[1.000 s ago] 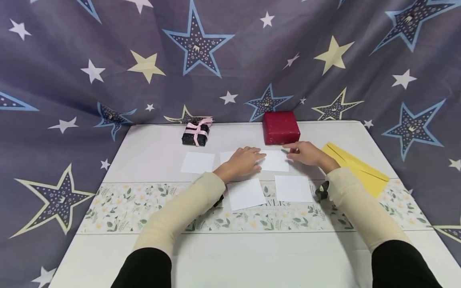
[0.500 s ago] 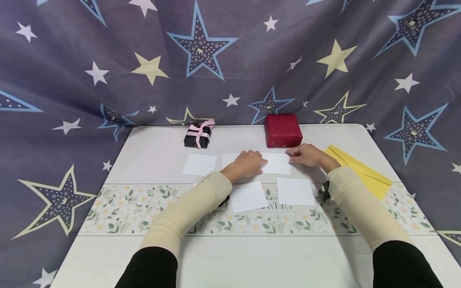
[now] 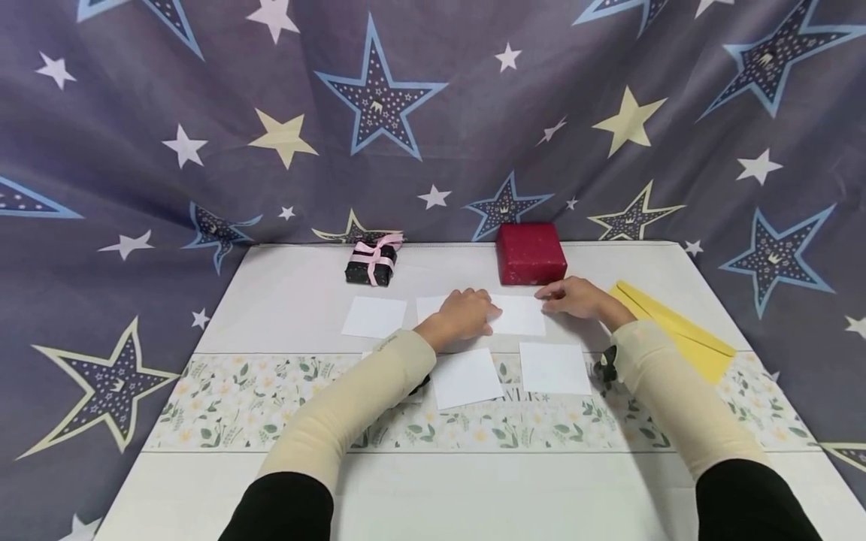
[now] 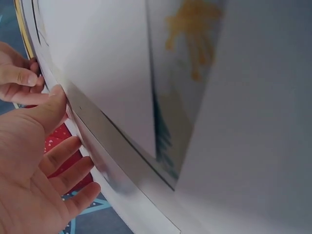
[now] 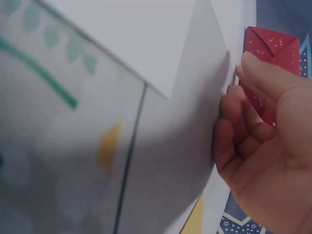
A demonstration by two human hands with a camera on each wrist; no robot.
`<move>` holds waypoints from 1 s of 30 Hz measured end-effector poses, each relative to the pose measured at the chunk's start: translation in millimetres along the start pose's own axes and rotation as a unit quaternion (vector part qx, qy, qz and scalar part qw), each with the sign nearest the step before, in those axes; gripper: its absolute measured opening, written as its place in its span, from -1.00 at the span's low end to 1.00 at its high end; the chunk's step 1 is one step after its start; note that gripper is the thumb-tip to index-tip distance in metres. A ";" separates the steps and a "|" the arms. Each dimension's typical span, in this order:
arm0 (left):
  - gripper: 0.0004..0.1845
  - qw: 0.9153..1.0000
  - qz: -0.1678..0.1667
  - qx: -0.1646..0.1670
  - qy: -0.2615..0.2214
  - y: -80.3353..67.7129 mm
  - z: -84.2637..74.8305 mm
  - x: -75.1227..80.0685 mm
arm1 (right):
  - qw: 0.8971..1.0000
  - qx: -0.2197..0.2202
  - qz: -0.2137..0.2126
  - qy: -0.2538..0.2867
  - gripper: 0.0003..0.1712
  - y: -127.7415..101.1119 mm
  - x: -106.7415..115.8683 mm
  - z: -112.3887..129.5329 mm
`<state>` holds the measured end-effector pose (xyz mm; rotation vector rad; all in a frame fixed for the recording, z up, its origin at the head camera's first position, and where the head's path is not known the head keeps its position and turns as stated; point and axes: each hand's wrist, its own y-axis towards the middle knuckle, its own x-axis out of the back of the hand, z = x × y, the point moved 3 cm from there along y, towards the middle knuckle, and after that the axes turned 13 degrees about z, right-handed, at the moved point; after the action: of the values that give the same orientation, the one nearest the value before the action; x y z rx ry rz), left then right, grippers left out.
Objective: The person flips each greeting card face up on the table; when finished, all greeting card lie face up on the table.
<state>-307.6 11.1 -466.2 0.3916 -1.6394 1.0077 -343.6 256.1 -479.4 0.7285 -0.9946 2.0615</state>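
A white card (image 3: 522,315) lies at the middle of the table, just in front of a red wrapped box (image 3: 531,253). My left hand (image 3: 467,309) rests flat on the card's left part, with its fingers loosely extended (image 4: 63,156). My right hand (image 3: 568,297) is at the card's far right corner. Its fingers are curled and its fingertips (image 5: 243,61) pinch the card's edge (image 5: 214,97), close to the red box (image 5: 273,44).
Three more white cards (image 3: 374,316) (image 3: 467,377) (image 3: 555,367) lie around it, and another shows beside my left hand. A black gift box with a pink ribbon (image 3: 370,263) stands at the back left. A yellow envelope (image 3: 676,327) lies at the right. A starred cloth hangs behind.
Both hands stay at the white card, and only the view has shifted a little.
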 end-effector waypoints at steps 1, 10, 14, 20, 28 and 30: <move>-0.44 1.000 -0.002 -0.001 0.000 0.3 0.1 -0.6 | 1.000 0.000 -0.001 0.003 -0.61 0.0 -0.6 -0.8; -0.44 1.000 0.000 0.003 0.002 -0.2 0.9 -1.6 | 0.999 -0.003 -0.008 0.052 -0.65 1.6 -3.7 -1.4; -0.44 1.000 -0.002 -0.001 0.002 -1.1 0.1 0.1 | 0.998 -0.002 -0.013 0.062 -0.68 1.4 -3.3 0.1; -0.44 1.000 -0.010 0.008 0.001 -2.8 2.3 0.1 | 0.997 0.023 -0.027 0.064 -0.68 3.6 -1.8 5.6; -0.43 1.000 -0.008 0.004 0.008 -3.1 1.0 -1.1 | 0.997 0.021 -0.039 0.058 -0.57 1.0 -3.9 8.3; -0.43 1.000 -0.010 0.006 0.010 -3.4 1.0 -1.8 | 0.997 0.021 -0.045 0.058 -0.59 0.3 -4.6 8.0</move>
<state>-305.3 7.9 -466.5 0.4044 -1.6100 1.0030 -339.9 247.7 -478.5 0.6537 -0.8413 2.0265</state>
